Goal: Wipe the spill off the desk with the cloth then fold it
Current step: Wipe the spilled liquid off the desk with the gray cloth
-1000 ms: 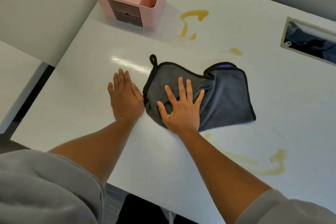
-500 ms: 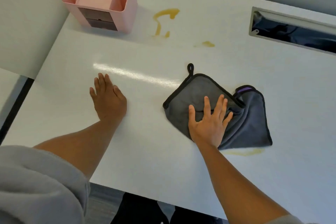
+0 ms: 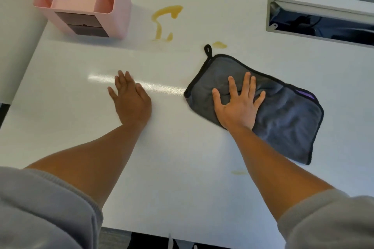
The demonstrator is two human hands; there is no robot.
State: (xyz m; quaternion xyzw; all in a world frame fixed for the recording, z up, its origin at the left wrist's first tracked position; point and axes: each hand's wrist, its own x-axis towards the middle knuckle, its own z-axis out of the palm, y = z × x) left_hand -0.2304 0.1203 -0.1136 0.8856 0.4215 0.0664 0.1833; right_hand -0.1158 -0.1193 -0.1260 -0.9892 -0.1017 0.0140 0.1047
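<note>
A dark grey cloth (image 3: pixel 283 115) with black edging and a hanging loop lies spread on the white desk (image 3: pixel 182 168). My right hand (image 3: pixel 237 105) presses flat on the cloth's left half, fingers apart. Flat on the bare desk to the left rests my left hand (image 3: pixel 131 99), holding nothing. A yellow spill streak (image 3: pixel 164 22) sits near the far edge, a small yellow drop (image 3: pixel 219 45) lies just beyond the cloth's loop, and a faint smear (image 3: pixel 238 172) remains near my right forearm.
A pink desk organiser (image 3: pixel 85 4) with pens and sticky notes stands at the far left corner. A rectangular cable cutout (image 3: pixel 321 20) opens in the desk at the far right. The desk's near edge runs along the bottom.
My right hand has slid the cloth to the right and away from me, over the near spill, which is now mostly gone. The cloth has spread out flatter. My left hand stays flat on the desk.
</note>
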